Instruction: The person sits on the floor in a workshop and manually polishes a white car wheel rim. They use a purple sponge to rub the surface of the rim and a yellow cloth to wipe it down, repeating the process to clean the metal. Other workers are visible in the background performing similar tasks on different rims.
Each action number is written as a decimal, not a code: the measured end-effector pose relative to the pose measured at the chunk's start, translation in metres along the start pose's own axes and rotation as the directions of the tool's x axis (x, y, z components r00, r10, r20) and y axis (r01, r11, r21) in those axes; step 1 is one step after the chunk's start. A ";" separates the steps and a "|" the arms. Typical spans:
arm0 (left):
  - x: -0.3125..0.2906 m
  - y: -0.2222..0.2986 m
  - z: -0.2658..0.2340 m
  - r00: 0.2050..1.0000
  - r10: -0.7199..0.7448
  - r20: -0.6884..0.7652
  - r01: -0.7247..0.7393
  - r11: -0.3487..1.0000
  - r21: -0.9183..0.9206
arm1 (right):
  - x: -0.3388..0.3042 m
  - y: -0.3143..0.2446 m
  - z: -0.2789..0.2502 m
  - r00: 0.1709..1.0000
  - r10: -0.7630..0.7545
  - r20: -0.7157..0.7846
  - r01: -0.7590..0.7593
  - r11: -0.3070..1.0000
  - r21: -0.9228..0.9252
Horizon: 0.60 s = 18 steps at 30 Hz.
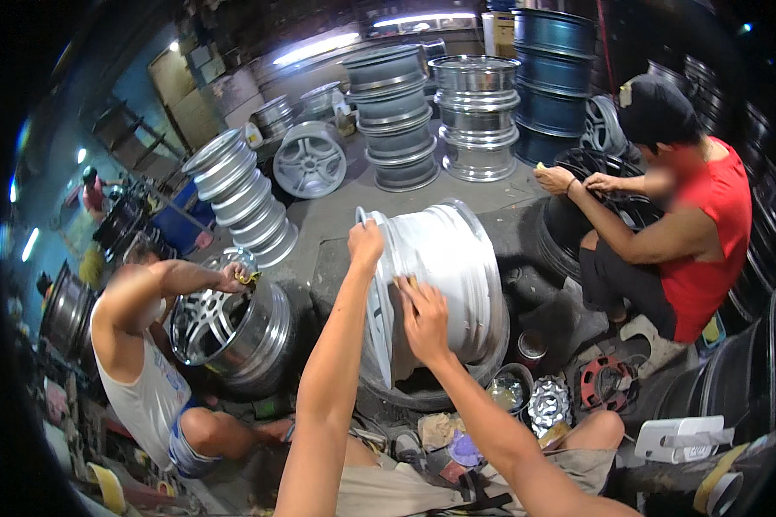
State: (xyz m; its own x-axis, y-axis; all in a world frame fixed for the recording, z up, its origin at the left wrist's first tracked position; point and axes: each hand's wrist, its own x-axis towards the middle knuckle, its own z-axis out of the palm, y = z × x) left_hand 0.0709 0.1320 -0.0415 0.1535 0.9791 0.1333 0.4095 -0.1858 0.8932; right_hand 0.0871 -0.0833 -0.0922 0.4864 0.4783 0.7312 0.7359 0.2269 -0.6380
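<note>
In front of me a whitish-grey car wheel rim (440,258) stands on its edge on a dark tyre (405,394). My left hand (366,243) is closed over the rim's upper left edge. Lower down, my right hand (424,320) presses a small tan pad (412,282) against the rim's side, its fingers bent over it. What the pad is made of cannot be made out. By my right forearm are a round container of liquid (510,388), a shiny silver lobed part (550,405) and a purple cloth (465,449).
On the left a co-worker in a white top (142,370) handles a polished rim (263,332). Another in red (716,233) works on a black rim (569,215) at right. Stacked rims (392,121) stand behind; a red round part (606,382) lies right.
</note>
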 end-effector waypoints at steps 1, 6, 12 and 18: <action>0.016 -0.018 -0.007 0.999 0.009 -0.045 -0.010 1.000 -0.028 | 0.018 -0.010 0.009 1.000 0.007 0.016 -0.008 1.000 0.019; -0.002 -0.002 -0.008 1.000 -0.015 0.012 0.017 0.991 -0.133 | -0.031 -0.003 -0.010 0.997 0.019 0.081 -0.014 0.998 -0.065; 0.001 -0.008 -0.006 0.999 0.003 0.032 -0.001 0.997 -0.071 | -0.006 -0.005 -0.007 0.998 0.051 0.043 -0.051 0.999 -0.004; 0.002 -0.010 0.000 1.000 0.021 -0.009 -0.022 1.000 -0.017 | -0.038 -0.004 -0.003 0.990 0.142 0.015 -0.142 0.988 0.061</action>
State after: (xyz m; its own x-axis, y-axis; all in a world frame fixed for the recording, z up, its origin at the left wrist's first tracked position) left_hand 0.0673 0.1352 -0.0498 0.1544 0.9756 0.1561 0.3910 -0.2054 0.8972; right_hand 0.0671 -0.1045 -0.1168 0.5788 0.5181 0.6297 0.6288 0.2080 -0.7492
